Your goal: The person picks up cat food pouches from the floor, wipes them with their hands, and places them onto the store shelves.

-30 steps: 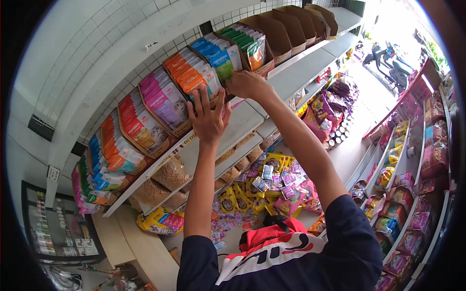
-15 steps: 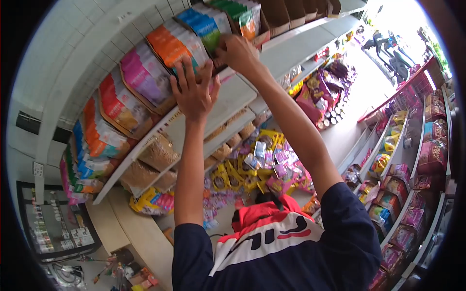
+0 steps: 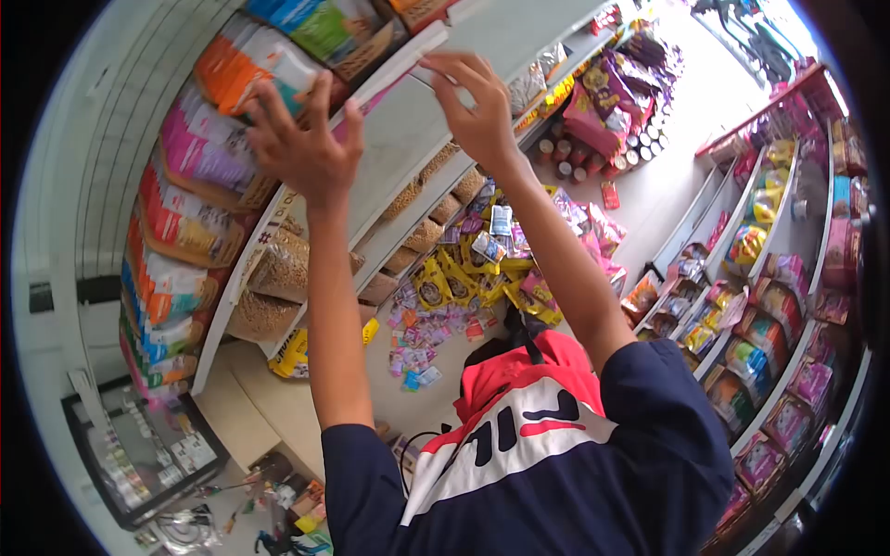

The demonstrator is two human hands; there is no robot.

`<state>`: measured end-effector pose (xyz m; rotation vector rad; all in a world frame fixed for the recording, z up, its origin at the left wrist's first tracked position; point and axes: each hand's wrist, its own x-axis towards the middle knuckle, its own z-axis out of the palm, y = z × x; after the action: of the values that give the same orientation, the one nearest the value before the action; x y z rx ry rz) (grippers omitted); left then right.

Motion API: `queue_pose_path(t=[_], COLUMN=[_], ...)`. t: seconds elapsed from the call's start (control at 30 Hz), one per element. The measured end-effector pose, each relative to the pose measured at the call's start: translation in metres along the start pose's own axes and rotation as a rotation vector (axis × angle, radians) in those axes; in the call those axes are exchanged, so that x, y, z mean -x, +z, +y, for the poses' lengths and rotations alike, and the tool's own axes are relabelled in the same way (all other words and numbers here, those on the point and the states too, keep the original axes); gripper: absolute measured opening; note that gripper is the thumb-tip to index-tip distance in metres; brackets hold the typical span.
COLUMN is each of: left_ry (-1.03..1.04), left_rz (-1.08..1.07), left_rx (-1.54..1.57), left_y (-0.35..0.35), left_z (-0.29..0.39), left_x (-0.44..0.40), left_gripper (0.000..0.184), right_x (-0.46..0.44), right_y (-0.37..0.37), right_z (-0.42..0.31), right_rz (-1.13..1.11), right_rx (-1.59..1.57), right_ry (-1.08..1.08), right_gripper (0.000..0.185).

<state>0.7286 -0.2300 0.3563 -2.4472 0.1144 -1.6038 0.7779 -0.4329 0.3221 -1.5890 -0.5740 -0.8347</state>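
Observation:
Fingers spread, my left hand (image 3: 311, 144) is in front of the orange packets (image 3: 246, 69) at the shelf edge; its fingertips overlap the lower packets. To its right, my right hand (image 3: 477, 111) pinches the edge of a white and pink strip (image 3: 399, 74) with thumb and forefinger. The strip runs along the shelf front between both hands, below a cardboard box of blue and green packets (image 3: 324, 28). Purple packets (image 3: 199, 144) stand in a box left of my left hand.
Red packets (image 3: 181, 208) fill another box farther left. Bags of brown pellets (image 3: 278, 269) lie on the lower shelf. Yellow bags (image 3: 450, 278) and small sachets (image 3: 417, 343) cover part of the floor. Stocked shelves (image 3: 769, 269) line the right side.
The view has tilted and shifted, so the upper boxes sit higher and partly out of frame. My right hand has left the blue and green packets' box for the strip. My left hand stays spread.

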Motion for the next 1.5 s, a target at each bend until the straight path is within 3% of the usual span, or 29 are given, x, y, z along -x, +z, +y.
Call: queue_pose_path(t=[0.1,0.17,0.27,0.3,0.33,0.4,0.43,0.53,0.57,0.67,0.7,0.77,0.83,0.87,0.93,0.97,1.03,1.1,1.17,1.23,1.27,1.37,1.4,1.5], left_ry=[-0.020,-0.091,-0.099,-0.237,-0.383,-0.880,-0.977,-1.405,-1.415,-1.905,-1.930,-1.761,-1.437,-1.445,-0.897,-0.899,-0.581,-0.603,-0.619,-0.743,-0.742,-1.001,-0.998,-1.294], left_rz=[-0.039,-0.129,-0.022,-0.025,-0.036,-0.263,-0.403,-0.822,-0.871,-1.142,-1.180,-1.393,-1.611,-1.621,-1.944,-1.949,-2.089,-2.005,-1.942,-1.705,-1.722,-1.380,-1.395,-1.439], left_rx=[0.053,0.008,0.304,0.519,0.730,0.930,0.959,0.999,0.991,1.034,0.983,1.039,1.142,1.122,1.134,1.124,0.887,0.844,0.787,1.014,1.003,1.251,1.251,1.035], left_y=[-0.011,-0.027,-0.046,-0.047,-0.047,-0.052,-0.052,-0.045,-0.037,-0.023,-0.017,0.012,0.046,0.069,0.114,0.136,0.187,0.231,0.261,0.280,0.282,0.279,0.273,0.248], left_z=[0.015,0.026,0.044,0.055,0.071,0.102,0.118,0.157,0.169,0.207,0.219,0.246,0.275,0.285,0.300,0.307,0.323,0.339,0.345,0.343,0.339,0.322,0.316,0.297], left_x=[-0.010,-0.007,0.019,0.036,0.062,0.132,0.168,0.262,0.283,0.351,0.371,0.404,0.433,0.452,0.486,0.497,0.509,0.519,0.534,0.558,0.571,0.606,0.615,0.631], left_gripper=[0.042,0.037,0.025,0.022,0.019,0.020,0.021,0.025,0.025,0.030,0.030,0.035,0.036,0.036,0.035,0.035,0.034,0.035,0.036,0.031,0.031,0.025,0.025,0.023], right_x=[0.097,0.179,0.262,0.301,0.332,0.386,0.410,0.474,0.486,0.505,0.519,0.534,0.555,0.560,0.555,0.548,0.529,0.522,0.548,0.556,0.559,0.509,0.522,0.558], right_y=[-0.042,-0.076,-0.145,-0.169,-0.193,-0.230,-0.241,-0.268,-0.270,-0.254,-0.245,-0.220,-0.193,-0.178,-0.146,-0.127,-0.092,-0.059,-0.014,0.029,0.046,0.068,0.063,0.022], right_z=[0.053,0.114,0.143,0.165,0.177,0.187,0.192,0.202,0.204,0.228,0.245,0.279,0.324,0.349,0.402,0.428,0.479,0.528,0.608,0.657,0.668,0.643,0.643,0.630], right_rz=[0.053,0.106,0.470,0.652,0.704,1.124,1.176,0.884,0.920,0.651,0.608,0.651,0.736,0.760,0.784,0.786,0.601,0.287,0.154,0.175,0.176,-0.681,-0.681,-0.447], right_rx=[-0.206,-0.183,-0.584,-0.805,-0.797,-0.773,-0.757,-0.547,-0.518,-0.444,-0.432,-0.450,-0.494,-0.502,-0.474,-0.437,-0.356,-0.182,0.084,0.524,0.523,1.299,1.298,0.609], right_ry=[0.665,0.939,1.544,1.708,1.723,1.894,1.900,2.016,2.042,2.081,2.087,2.152,2.134,2.090,1.958,1.876,1.694,1.484,1.065,0.700,0.717,1.520,1.535,1.063], right_gripper=[0.023,0.025,0.029,0.030,0.030,0.030,0.030,0.030,0.030,0.029,0.029,0.027,0.025,0.024,0.023,0.023,0.025,0.022,0.026,0.030,0.030,0.032,0.032,0.029])
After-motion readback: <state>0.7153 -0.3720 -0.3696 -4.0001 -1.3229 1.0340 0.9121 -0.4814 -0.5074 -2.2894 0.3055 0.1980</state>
